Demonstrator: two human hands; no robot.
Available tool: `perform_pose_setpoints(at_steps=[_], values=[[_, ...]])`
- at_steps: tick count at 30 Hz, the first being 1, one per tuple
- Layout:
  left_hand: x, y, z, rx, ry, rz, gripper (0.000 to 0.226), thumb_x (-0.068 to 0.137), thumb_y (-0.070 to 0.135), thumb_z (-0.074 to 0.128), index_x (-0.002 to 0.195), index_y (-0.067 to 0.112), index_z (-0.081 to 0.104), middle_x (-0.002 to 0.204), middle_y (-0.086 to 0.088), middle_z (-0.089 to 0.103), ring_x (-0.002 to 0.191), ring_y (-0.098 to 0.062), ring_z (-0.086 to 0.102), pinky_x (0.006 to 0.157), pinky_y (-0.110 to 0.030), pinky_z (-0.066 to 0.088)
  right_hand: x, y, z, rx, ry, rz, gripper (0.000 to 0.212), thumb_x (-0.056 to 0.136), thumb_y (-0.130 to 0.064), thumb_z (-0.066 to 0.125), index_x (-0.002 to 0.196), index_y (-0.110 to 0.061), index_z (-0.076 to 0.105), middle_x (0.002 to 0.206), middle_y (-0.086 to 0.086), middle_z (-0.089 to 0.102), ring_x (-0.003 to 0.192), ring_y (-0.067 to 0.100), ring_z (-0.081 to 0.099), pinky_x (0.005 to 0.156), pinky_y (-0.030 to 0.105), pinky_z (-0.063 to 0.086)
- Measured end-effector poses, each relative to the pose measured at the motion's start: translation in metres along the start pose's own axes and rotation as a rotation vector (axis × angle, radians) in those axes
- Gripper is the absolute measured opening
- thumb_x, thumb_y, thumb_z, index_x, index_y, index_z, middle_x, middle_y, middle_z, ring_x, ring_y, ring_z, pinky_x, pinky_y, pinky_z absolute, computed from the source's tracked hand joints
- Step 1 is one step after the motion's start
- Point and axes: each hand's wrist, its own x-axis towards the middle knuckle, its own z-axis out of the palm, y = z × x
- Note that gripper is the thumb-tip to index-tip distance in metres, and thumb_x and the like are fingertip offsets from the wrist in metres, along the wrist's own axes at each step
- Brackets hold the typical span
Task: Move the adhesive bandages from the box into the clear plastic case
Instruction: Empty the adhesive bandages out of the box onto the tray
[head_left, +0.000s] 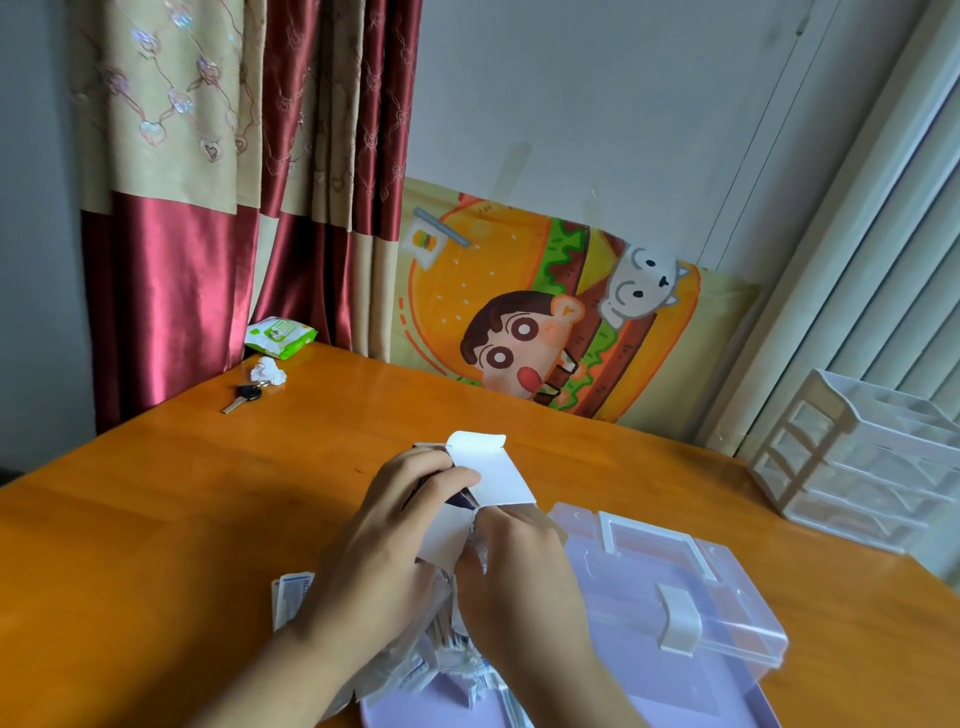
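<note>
glossy wood table (156, 519); matt card box (493, 478); clear plastic case (675, 587).

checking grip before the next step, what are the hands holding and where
Both hold the small white box: left hand around its body, right hand pinching at its open lower end.

My orange wooden table (156, 519) ran back to the wall. At its far left corner lay a green and white packet of wipes (280, 336), with a crumpled white tissue (267, 371) just in front of it and a key with a black head (241, 399) near that. Behind them hung my curtains (218, 182), cream with embroidered hearts and banded in dark red satin. A cartoon burger cushion (561, 312) leaned against the wall at the back edge of the table. On the right side of the table stood a white drawer unit (857, 457) with clear drawers, beside the white slatted panel (893, 249).
</note>
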Motion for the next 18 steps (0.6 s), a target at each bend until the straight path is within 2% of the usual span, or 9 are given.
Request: perform_pose_setpoints(at_steps=[2, 4, 6, 8, 10, 12, 15, 17, 18], values=[[-0.001, 0.001, 0.001, -0.003, -0.002, -0.003, 0.096, 0.054, -0.023, 0.066, 0.134, 0.027, 0.058, 0.144, 0.01, 0.045, 0.143, -0.014, 0.041, 0.111, -0.012, 0.034, 0.002, 0.0, 0.0, -0.042, 0.061, -0.033, 0.032, 0.063, -0.003, 0.05, 0.057, -0.017, 0.022, 0.052, -0.004, 0.017, 0.058, 0.024, 0.029, 0.043, 0.025, 0.004], [-0.001, 0.001, 0.002, -0.005, -0.006, -0.003, 0.096, 0.054, -0.024, 0.066, 0.135, 0.029, 0.057, 0.144, 0.01, 0.045, 0.143, -0.015, 0.041, 0.11, -0.015, 0.036, 0.001, 0.005, 0.004, -0.081, 0.124, -0.093, 0.033, 0.048, -0.001, 0.051, 0.054, -0.016, 0.022, 0.049, -0.002, 0.011, 0.052, 0.023, 0.019, 0.047, 0.024, -0.003], [-0.001, 0.0, 0.002, -0.001, -0.012, -0.003, 0.097, 0.055, -0.023, 0.069, 0.135, 0.03, 0.055, 0.144, 0.009, 0.045, 0.143, -0.016, 0.042, 0.11, -0.015, 0.037, 0.004, 0.009, 0.006, -0.066, 0.11, -0.135, 0.028, 0.05, -0.002, 0.054, 0.055, -0.017, 0.031, 0.051, -0.003, 0.021, 0.053, 0.023, 0.023, 0.044, 0.027, 0.006], [0.0, -0.002, 0.0, 0.01, -0.007, -0.022, 0.097, 0.054, -0.023, 0.07, 0.135, 0.028, 0.055, 0.144, 0.007, 0.045, 0.14, -0.019, 0.045, 0.108, -0.016, 0.04, 0.002, 0.012, 0.006, -0.034, 0.089, -0.157, 0.021, 0.06, -0.004, 0.056, 0.062, -0.021, 0.045, 0.055, -0.005, 0.036, 0.056, 0.022, 0.032, 0.042, 0.029, 0.022], [0.001, -0.007, -0.003, 0.022, 0.008, -0.057, 0.097, 0.053, -0.024, 0.068, 0.135, 0.025, 0.055, 0.143, 0.005, 0.046, 0.135, -0.02, 0.048, 0.104, -0.018, 0.042, -0.004, 0.012, 0.004, -0.037, 0.08, -0.17, 0.024, 0.061, -0.002, 0.057, 0.072, -0.024, 0.058, 0.06, -0.006, 0.044, 0.057, 0.021, 0.035, 0.042, 0.03, 0.029], [0.003, -0.011, -0.006, 0.04, 0.027, -0.092, 0.097, 0.052, -0.027, 0.067, 0.135, 0.024, 0.056, 0.141, 0.005, 0.047, 0.132, -0.019, 0.049, 0.103, -0.01, 0.039, -0.009, 0.012, 0.003, -0.056, 0.081, -0.173, 0.034, 0.058, 0.001, 0.059, 0.079, -0.025, 0.064, 0.061, -0.006, 0.043, 0.057, 0.021, 0.036, 0.042, 0.03, 0.03], [0.004, -0.018, -0.012, 0.047, 0.092, -0.161, 0.096, 0.052, -0.031, 0.06, 0.133, 0.022, 0.058, 0.139, 0.006, 0.048, 0.13, -0.016, 0.048, 0.101, -0.001, 0.032, -0.021, 0.016, 0.002, -0.074, 0.136, -0.183, 0.05, 0.053, 0.006, 0.068, 0.089, -0.028, 0.073, 0.061, -0.006, 0.049, 0.058, 0.017, 0.034, 0.047, 0.025, 0.023], [0.005, -0.021, -0.016, 0.046, 0.135, -0.21, 0.094, 0.054, -0.032, 0.06, 0.132, 0.021, 0.059, 0.138, 0.008, 0.048, 0.13, -0.015, 0.047, 0.1, 0.0, 0.031, -0.029, 0.018, 0.003, -0.072, 0.157, -0.196, 0.062, 0.055, 0.004, 0.066, 0.105, -0.033, 0.078, 0.064, -0.007, 0.055, 0.056, 0.018, 0.044, 0.045, 0.023, 0.028], [0.006, -0.023, -0.018, 0.052, 0.152, -0.228, 0.093, 0.055, -0.031, 0.061, 0.132, 0.021, 0.059, 0.138, 0.008, 0.049, 0.13, -0.014, 0.047, 0.099, 0.0, 0.031, -0.034, 0.02, 0.003, -0.066, 0.157, -0.196, 0.062, 0.056, 0.001, 0.064, 0.107, -0.033, 0.078, 0.065, -0.007, 0.057, 0.056, 0.02, 0.05, 0.043, 0.023, 0.032]])
